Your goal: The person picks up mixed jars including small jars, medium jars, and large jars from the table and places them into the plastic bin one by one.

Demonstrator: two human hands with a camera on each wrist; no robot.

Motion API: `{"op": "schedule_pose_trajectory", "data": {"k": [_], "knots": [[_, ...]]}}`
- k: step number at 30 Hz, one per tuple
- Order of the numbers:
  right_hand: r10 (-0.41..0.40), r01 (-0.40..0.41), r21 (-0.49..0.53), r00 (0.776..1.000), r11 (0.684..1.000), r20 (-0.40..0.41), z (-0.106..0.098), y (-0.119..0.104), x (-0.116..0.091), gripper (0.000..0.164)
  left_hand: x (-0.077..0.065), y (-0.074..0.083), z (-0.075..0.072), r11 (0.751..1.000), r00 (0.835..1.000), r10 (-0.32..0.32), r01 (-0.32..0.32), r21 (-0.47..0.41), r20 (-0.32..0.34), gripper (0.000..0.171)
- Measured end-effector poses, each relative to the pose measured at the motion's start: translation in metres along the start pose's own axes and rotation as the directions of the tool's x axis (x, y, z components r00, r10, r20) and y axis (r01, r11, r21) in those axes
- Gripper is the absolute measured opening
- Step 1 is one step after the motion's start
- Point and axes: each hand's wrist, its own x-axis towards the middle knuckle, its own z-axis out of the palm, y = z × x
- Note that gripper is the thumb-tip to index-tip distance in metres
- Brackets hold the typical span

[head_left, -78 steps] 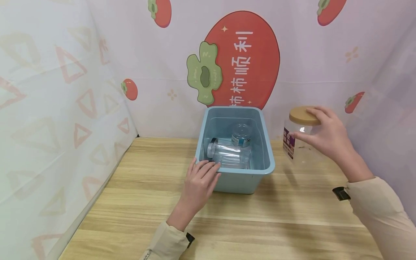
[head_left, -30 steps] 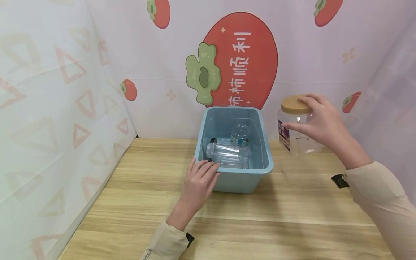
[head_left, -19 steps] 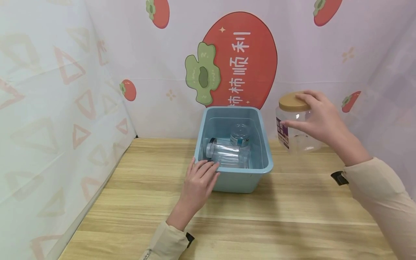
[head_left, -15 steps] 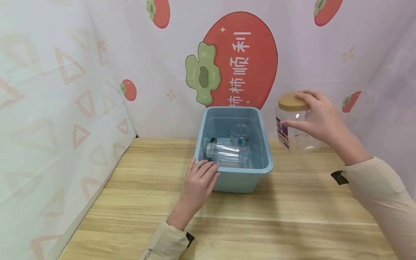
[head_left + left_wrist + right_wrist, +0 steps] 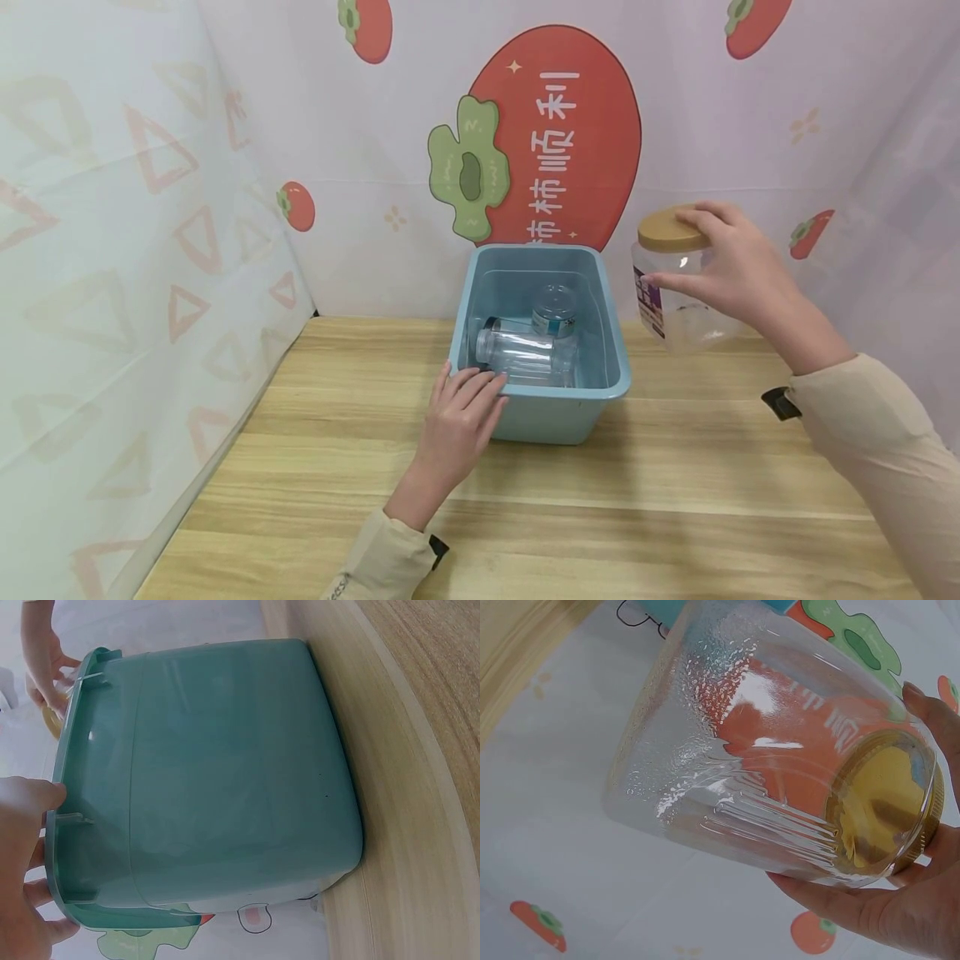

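Observation:
In the head view my right hand (image 5: 738,271) holds a clear plastic jar (image 5: 693,321) by its upper part, just right of the blue bin (image 5: 617,350). The jar has a tan screw lid (image 5: 671,231) and a purple label, and it tilts slightly above the table. Through its clear wall, the right wrist view shows the backdrop and the lid's golden underside (image 5: 881,802). My left hand (image 5: 457,425) grips the bin's near-left rim, fingers hooked over the edge. Inside lie a clear bottle (image 5: 517,348) on its side and a round clear tub (image 5: 555,308).
The bin stands on a wood-grain table (image 5: 360,467) near the back. A white cloth backdrop (image 5: 375,142) printed with persimmons rises behind it, and cloth also hangs along the left and right sides.
My right hand has raised the jar and brought it leftward, nearer the bin. The left hand stays on the rim, and the bin's contents look the same.

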Motion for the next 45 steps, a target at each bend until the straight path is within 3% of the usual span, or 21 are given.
{"op": "schedule_pose_trajectory", "data": {"k": [45], "knots": [[-0.036, 0.035, 0.014, 0.999, 0.999, 0.041, -0.006, -0.034, 0.021, 0.094, 0.001, 0.0, 0.0, 1.0, 1.0, -0.002, 0.002, 0.006, -0.005, 0.03]]}}
